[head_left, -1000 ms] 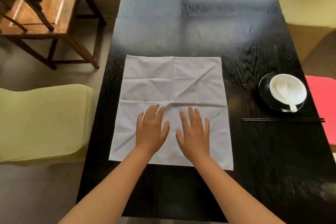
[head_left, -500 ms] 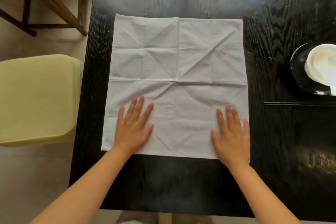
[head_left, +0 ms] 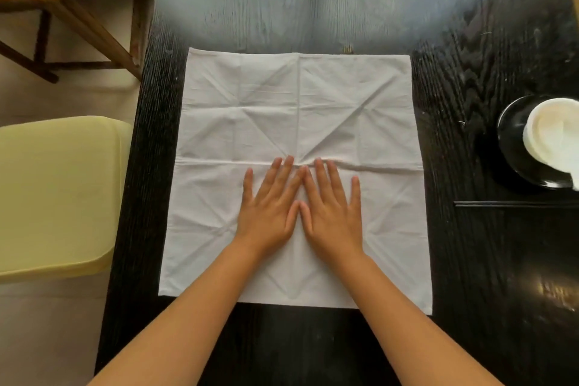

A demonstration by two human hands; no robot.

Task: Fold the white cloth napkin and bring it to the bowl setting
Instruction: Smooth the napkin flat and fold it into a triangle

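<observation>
The white cloth napkin (head_left: 297, 110) lies spread flat and creased on the black table (head_left: 488, 276). My left hand (head_left: 271, 207) and my right hand (head_left: 332, 207) press palm-down on its near half, side by side at the centre, thumbs touching, fingertips at the horizontal crease. Neither hand holds anything. At the right edge a white bowl (head_left: 554, 138) sits on a black saucer (head_left: 513, 147), cut off by the frame. Black chopsticks (head_left: 513, 204) lie just in front of it.
A pale yellow-green chair seat (head_left: 56, 194) stands beside the table's left edge. A wooden chair (head_left: 78, 6) is at the far left on the floor. The table's near edge runs under my forearms.
My hands have slid together from the napkin's near corners to its centre and a little farther up, over the cloth. The napkin stays flat in place.
</observation>
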